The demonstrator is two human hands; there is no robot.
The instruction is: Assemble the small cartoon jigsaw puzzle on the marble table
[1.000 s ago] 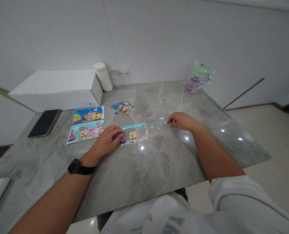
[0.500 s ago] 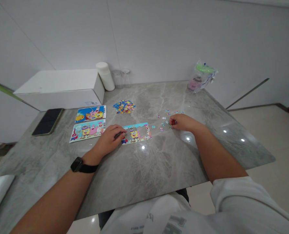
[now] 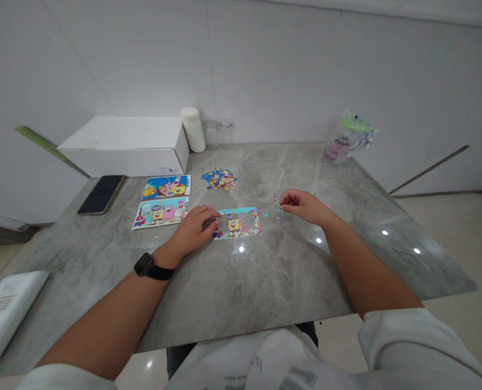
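Note:
A partly assembled jigsaw puzzle with cartoon figures lies flat on the table, its border joined and gaps inside. My left hand, wearing a black watch, rests at its left edge with loosely bent fingers touching it. To the right of the puzzle, my right hand is pinched just above the loose puzzle pieces. A small puzzle piece shows at its fingertips. My right hand hides some of the scattered pieces. Left of the puzzle lie two picture cards, the lower card showing a similar scene.
A heap of mixed pieces lies behind the puzzle. Further back are a white box, a white bottle and two clear glasses. A phone lies left; a bagged item stands at back right.
My right hand has lifted slightly and shifted left towards the puzzle, its fingers pinched. My left hand stays at the puzzle's left edge. The whole view has shifted a little.

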